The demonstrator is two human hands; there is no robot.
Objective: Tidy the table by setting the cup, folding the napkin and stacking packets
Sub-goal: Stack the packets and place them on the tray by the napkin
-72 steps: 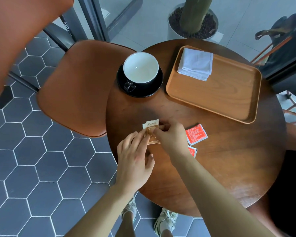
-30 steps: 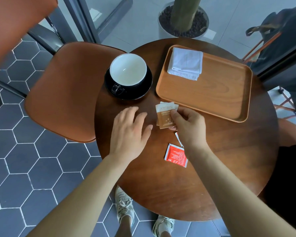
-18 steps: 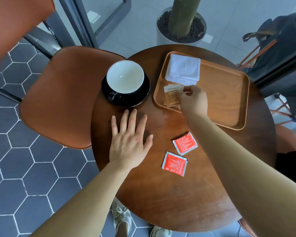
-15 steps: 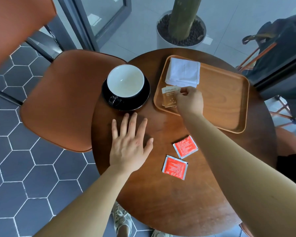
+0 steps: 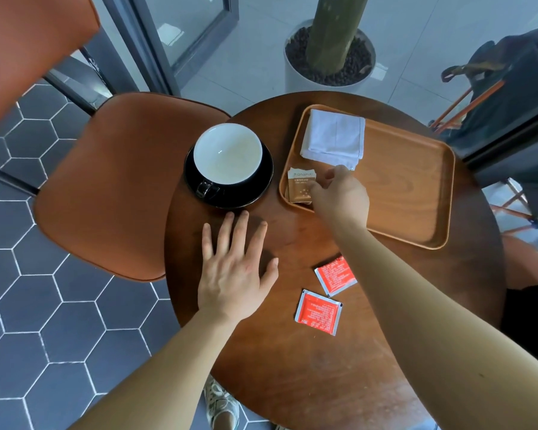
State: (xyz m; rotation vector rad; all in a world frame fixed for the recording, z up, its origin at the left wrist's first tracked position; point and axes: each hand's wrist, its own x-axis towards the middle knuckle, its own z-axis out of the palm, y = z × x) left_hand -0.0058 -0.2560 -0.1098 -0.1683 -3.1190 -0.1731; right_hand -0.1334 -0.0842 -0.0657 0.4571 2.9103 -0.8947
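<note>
I am in the stacking step: my right hand (image 5: pixel 339 193) pinches the brown packets (image 5: pixel 300 189) in the tray (image 5: pixel 416 193) corner beside the napkin (image 5: pixel 334 138), my left hand (image 5: pixel 233 274) lies on the table (image 5: pixel 292 383) with fingers spread, and next, I think, come the two red packets (image 5: pixel 318 311).

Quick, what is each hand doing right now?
Left hand: open, lying flat on the table.
Right hand: pinching the brown packets in the tray.
</note>
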